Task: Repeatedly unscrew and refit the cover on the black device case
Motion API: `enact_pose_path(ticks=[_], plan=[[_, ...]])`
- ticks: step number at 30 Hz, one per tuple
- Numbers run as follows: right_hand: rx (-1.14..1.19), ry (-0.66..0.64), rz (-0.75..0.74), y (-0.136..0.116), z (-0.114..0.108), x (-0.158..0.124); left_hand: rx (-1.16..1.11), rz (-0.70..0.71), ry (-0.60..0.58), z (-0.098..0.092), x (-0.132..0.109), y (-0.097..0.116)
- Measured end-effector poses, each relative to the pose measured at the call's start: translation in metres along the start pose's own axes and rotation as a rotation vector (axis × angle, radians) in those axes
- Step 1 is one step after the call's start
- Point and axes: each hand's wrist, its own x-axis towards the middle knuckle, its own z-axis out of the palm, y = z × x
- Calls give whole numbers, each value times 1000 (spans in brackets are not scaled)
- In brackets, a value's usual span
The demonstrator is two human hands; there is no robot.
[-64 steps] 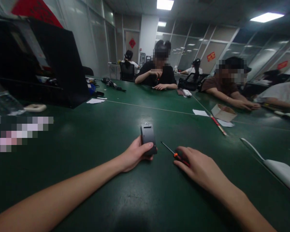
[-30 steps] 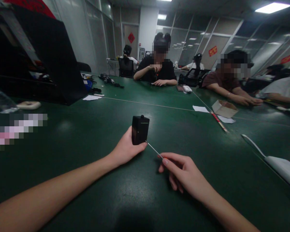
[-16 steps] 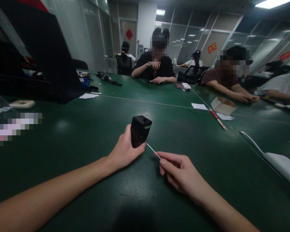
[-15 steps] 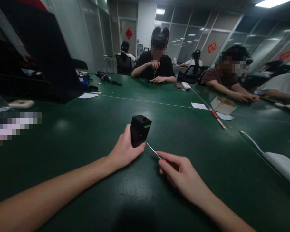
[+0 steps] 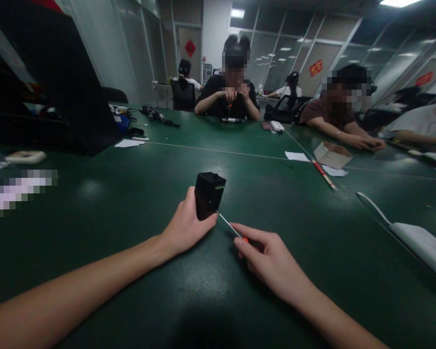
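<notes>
A black box-shaped device (image 5: 208, 196) with a small knob on top and a green strip near its upper edge is in the grasp of my left hand (image 5: 187, 230). My left thumb lies along its lower front, and the other fingers are hidden behind it. My right hand (image 5: 267, 252) is closed around the orange handle of a screwdriver (image 5: 228, 225), its index finger stretched along the shaft. The metal tip meets the lower right edge of the device near my left thumb; the exact contact point is too small to make out.
The green table (image 5: 131, 194) spreads all around. A dark upright panel (image 5: 65, 82) stands at the left. To the right are a white power strip (image 5: 419, 245), an open box (image 5: 332, 155) and a paper sheet (image 5: 297, 156). Cables (image 5: 156, 116) lie farther back. Several people sit beyond.
The view has shifted slightly. Both hands keep their hold, with the screwdriver tip still at the device. Across the table, a person has raised one hand toward the other.
</notes>
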Motion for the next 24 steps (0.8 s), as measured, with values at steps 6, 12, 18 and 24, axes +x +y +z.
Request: enact_pose_path(ticks=[6,12,18,24], plan=[[787,-195,424,-6,-11,2,66,22,-5,0,-2,0],[798,-216,446,-5,-15,3,128,26,0,1,-3,-1],[-246,-3,-101,0,-6,0,170,21,-7,0,-3,-1],[-1217,105,-491,14,-5,-6,143,-37,-31,1,-1,-1]])
